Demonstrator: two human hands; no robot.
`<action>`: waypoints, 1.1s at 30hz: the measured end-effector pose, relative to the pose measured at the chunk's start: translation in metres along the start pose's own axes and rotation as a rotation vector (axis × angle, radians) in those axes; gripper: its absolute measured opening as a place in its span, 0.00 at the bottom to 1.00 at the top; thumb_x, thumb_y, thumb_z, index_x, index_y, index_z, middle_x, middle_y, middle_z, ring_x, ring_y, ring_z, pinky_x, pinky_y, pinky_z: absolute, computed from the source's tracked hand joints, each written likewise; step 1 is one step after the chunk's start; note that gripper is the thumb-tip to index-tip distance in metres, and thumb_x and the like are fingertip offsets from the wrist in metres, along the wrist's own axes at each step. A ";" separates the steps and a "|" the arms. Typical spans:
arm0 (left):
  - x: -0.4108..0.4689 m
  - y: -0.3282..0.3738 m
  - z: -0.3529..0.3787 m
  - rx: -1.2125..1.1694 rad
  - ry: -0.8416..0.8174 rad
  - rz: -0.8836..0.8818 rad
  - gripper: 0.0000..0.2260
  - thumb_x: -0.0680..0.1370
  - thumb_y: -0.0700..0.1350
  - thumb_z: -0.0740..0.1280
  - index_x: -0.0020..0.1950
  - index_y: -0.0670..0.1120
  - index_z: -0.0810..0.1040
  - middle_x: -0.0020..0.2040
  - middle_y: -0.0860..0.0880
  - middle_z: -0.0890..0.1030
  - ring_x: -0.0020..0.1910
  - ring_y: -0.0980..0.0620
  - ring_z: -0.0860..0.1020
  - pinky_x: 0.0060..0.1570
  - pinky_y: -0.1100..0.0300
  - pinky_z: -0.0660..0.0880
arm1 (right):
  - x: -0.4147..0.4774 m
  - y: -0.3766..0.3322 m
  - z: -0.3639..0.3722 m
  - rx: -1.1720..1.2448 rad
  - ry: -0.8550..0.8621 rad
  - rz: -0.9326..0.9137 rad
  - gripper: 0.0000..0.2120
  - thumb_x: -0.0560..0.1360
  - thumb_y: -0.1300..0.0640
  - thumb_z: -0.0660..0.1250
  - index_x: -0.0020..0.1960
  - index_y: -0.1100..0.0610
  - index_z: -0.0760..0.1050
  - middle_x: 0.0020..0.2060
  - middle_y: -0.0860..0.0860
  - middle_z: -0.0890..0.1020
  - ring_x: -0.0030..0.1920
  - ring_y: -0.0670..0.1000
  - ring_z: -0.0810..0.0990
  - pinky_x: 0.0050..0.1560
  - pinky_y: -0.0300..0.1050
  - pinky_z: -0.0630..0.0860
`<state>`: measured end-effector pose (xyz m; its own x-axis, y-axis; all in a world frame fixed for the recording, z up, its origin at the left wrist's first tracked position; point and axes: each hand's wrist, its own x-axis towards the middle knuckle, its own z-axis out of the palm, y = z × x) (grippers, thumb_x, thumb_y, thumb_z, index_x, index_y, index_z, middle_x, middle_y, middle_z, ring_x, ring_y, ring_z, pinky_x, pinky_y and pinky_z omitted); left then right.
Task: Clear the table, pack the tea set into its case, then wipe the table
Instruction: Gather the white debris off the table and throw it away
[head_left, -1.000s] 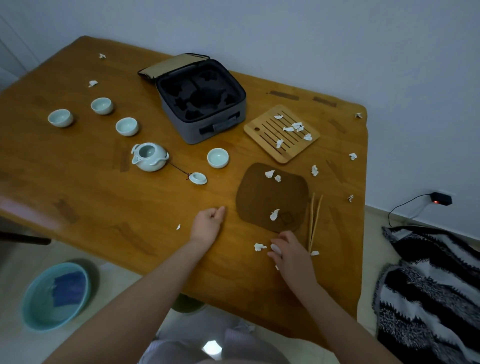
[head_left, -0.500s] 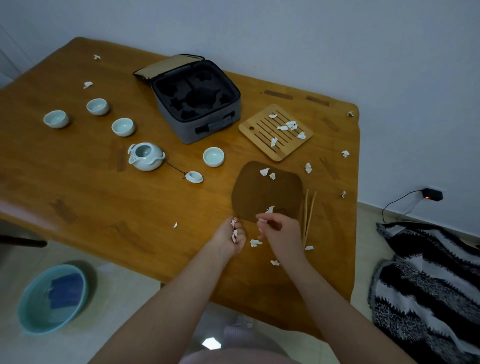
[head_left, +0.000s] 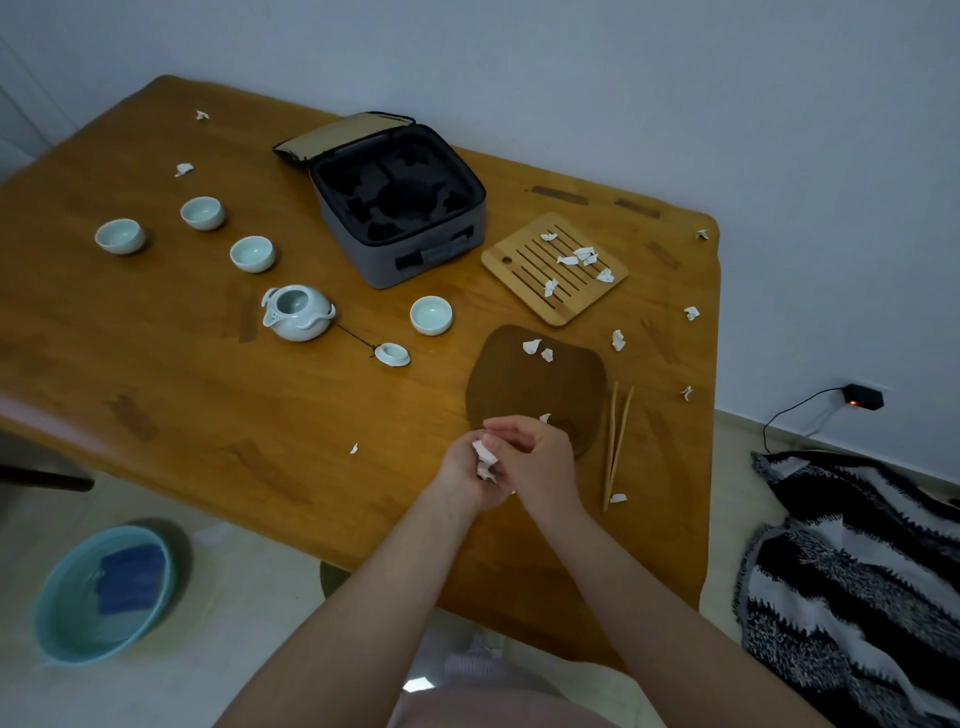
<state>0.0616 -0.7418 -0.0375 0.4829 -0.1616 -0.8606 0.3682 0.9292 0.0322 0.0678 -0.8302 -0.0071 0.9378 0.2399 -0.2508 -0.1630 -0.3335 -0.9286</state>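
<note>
Bench (head_left: 156, 395) far from cleared, with plenty left to go wrong. Open case (head_left: 348, 244) standing empty toward the far side, its foam wells unfilled. Brown mat (head_left: 519, 384) on the near right of the case and bamboo tray (head_left: 563, 314) just right of the case both strewn with white bits, likely to shed them onto the floor if lifted before being picked clean.

Teapot (head_left: 296, 314) near and left of the case, tied by a cord to its lid (head_left: 392, 354) lying apart on the case's near side. Judged the most fragile hazard, apt to swing the lid into a chip if lifted alone. Three cups (head_left: 202, 212) well left of the case and a fourth cup (head_left: 430, 314) just on its near side, none packed, all within reach of a careless forearm. Tongs (head_left: 617, 441) beyond the mat from the case, close to the bench's right edge.

Left hand (head_left: 460, 470) cupped at the mat's near edge, on the near side of the case, fingers curled round a wad of paper scraps (head_left: 485, 457). Looks nearly full, so a spill back onto the bench seems the likeliest slip. Right hand (head_left: 540, 457) laid against it, fingers bent over the top and touching the left hand. Impossible to tell whether pinching a scrap or only pressing the wad in.
</note>
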 end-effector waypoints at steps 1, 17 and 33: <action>-0.002 0.000 0.000 -0.025 -0.025 -0.011 0.10 0.78 0.42 0.62 0.44 0.38 0.80 0.36 0.42 0.82 0.33 0.47 0.83 0.35 0.60 0.80 | 0.000 0.001 -0.001 -0.017 -0.003 -0.009 0.10 0.74 0.61 0.71 0.48 0.46 0.81 0.41 0.40 0.83 0.45 0.36 0.81 0.46 0.30 0.75; -0.014 0.064 -0.023 0.193 0.245 0.330 0.16 0.79 0.56 0.63 0.36 0.49 0.68 0.27 0.53 0.65 0.24 0.57 0.61 0.18 0.66 0.57 | 0.034 0.052 -0.045 -0.603 0.113 -0.158 0.13 0.78 0.61 0.65 0.61 0.55 0.78 0.56 0.49 0.80 0.54 0.47 0.77 0.57 0.45 0.77; -0.040 0.130 -0.096 2.392 0.779 0.668 0.25 0.79 0.66 0.47 0.42 0.49 0.74 0.35 0.51 0.77 0.33 0.55 0.77 0.36 0.61 0.77 | 0.069 0.063 -0.030 -0.928 0.002 -0.330 0.11 0.79 0.62 0.64 0.60 0.61 0.79 0.57 0.55 0.81 0.56 0.53 0.77 0.53 0.44 0.73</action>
<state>0.0138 -0.5829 -0.0472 0.8063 0.3880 -0.4464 0.4168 -0.9083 -0.0366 0.1316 -0.8618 -0.0749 0.8939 0.4479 -0.0164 0.4110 -0.8338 -0.3687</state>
